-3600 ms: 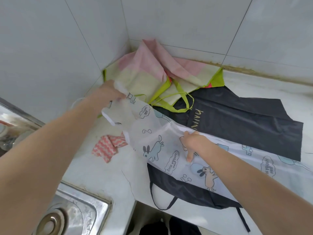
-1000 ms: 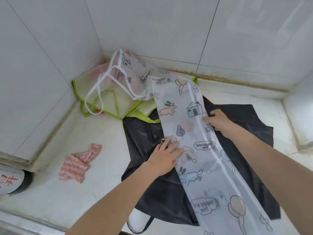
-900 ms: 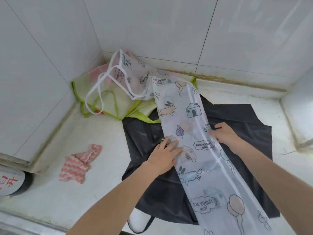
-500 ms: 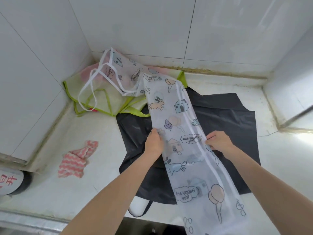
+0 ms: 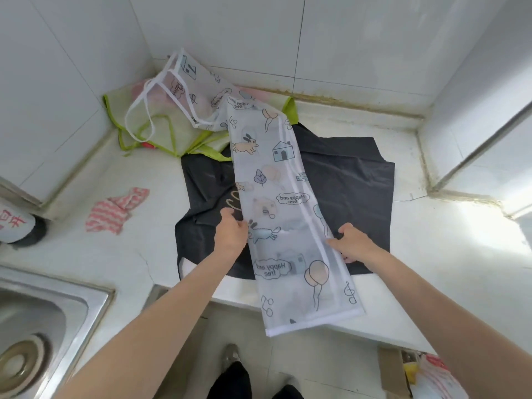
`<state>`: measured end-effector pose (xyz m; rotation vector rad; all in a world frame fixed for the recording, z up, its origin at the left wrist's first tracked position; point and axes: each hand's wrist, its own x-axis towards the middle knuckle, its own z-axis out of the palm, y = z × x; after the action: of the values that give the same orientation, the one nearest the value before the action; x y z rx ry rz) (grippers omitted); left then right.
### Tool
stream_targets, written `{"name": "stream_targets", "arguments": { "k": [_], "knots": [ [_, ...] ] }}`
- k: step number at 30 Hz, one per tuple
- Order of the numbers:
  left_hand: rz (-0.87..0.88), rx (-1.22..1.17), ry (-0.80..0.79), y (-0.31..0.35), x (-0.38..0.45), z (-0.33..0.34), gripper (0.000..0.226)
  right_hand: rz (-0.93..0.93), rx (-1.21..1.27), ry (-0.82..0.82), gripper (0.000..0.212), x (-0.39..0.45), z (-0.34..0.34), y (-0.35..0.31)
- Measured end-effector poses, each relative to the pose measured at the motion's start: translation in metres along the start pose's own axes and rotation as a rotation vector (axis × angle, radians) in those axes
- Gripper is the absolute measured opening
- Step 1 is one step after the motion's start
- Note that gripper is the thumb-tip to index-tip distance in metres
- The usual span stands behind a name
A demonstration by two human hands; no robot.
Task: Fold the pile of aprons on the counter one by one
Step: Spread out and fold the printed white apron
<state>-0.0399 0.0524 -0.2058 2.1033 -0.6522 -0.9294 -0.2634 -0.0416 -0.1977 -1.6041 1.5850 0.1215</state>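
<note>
The printed translucent apron (image 5: 276,197) lies folded into a long narrow strip that runs from the tiled corner down across the counter (image 5: 115,254), its lower end hanging past the front edge. Its white-trimmed bib and neck loop rest at the far end on top of a pale green-edged apron (image 5: 161,131). The middle of the strip lies over a black apron (image 5: 345,182) spread flat on the counter. The print shows rabbits, small houses, leaves, balloons and music notes, with cloud bubbles reading "Happy and free"; the lettering shows mirrored through the fabric. On the black apron, part of some gold lettering peeks out just left of the strip, too little to read.

The left hand (image 5: 231,234) grips the strip's left edge, fingers curled round the fabric beside the blue rabbit. The right hand (image 5: 352,243) holds the strip's right edge, thumb on top along the white hem and the other fingers tucked under.

A pink-and-white striped cloth (image 5: 115,211) lies crumpled on the counter to the left, well apart from the aprons. Further left stands a container (image 5: 17,226) with red characters, only partly in view. A steel sink (image 5: 43,326) sits at the lower left.
</note>
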Motion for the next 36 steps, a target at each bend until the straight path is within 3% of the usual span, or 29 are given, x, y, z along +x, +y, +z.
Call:
{"name": "stream_targets", "arguments": {
  "k": [3, 6, 9, 11, 13, 14, 16, 19, 21, 24, 26, 29, 32, 34, 36],
  "knots": [
    [-0.031, -0.004, -0.056, -0.013, -0.025, 0.003, 0.046, -0.032, 0.065, 0.0, 0.043, -0.012, 0.007, 0.011],
    [0.08, 0.178, -0.032, -0.024, -0.048, 0.007, 0.051, -0.145, 0.071, -0.005, 0.044, -0.02, 0.015, 0.022],
    [0.208, 0.327, 0.015, -0.031, -0.058, 0.009, 0.054, -0.297, 0.012, 0.017, 0.058, -0.027, 0.023, 0.035],
    [0.439, 0.586, 0.109, -0.037, -0.066, 0.009, 0.057, -0.425, -0.114, 0.051, 0.061, -0.031, 0.026, 0.044],
    [0.84, 0.848, 0.136, -0.054, -0.066, 0.005, 0.066, -0.585, -0.369, 0.172, 0.065, -0.035, 0.025, 0.054],
    [0.977, 0.928, 0.083, -0.064, -0.067, 0.002, 0.071, -0.692, -0.542, 0.272, 0.073, -0.037, 0.023, 0.061],
    [1.057, 0.976, -0.068, -0.078, -0.072, -0.004, 0.075, -0.853, -0.787, 0.39, 0.09, -0.038, 0.014, 0.081],
    [1.028, 0.896, -0.11, -0.08, -0.082, -0.007, 0.067, -0.998, -0.909, 0.365, 0.091, -0.029, 0.003, 0.106],
    [1.039, 0.841, -0.1, -0.086, -0.085, -0.003, 0.058, -1.03, -0.85, 0.301, 0.082, -0.023, 0.003, 0.104],
    [0.99, 0.754, -0.128, -0.094, -0.085, -0.001, 0.053, -1.095, -0.824, 0.271, 0.092, -0.02, 0.008, 0.09],
    [0.951, 0.71, -0.135, -0.093, -0.085, -0.001, 0.056, -1.097, -0.689, 0.175, 0.077, -0.02, 0.011, 0.081],
    [0.874, 0.597, -0.002, -0.085, -0.087, 0.002, 0.042, -0.739, -0.266, 0.0, 0.031, -0.013, 0.016, 0.058],
    [0.51, 0.312, 0.026, -0.07, -0.087, 0.0, 0.028, -0.451, -0.049, -0.157, 0.042, -0.011, 0.008, 0.037],
    [0.298, 0.29, -0.07, -0.068, -0.079, -0.005, 0.035, -0.358, -0.043, -0.21, 0.045, -0.011, 0.006, 0.03],
    [0.203, 0.314, -0.143, -0.065, -0.075, -0.007, 0.038, -0.315, -0.086, -0.165, 0.049, -0.006, 0.007, 0.025]
  ]
}}
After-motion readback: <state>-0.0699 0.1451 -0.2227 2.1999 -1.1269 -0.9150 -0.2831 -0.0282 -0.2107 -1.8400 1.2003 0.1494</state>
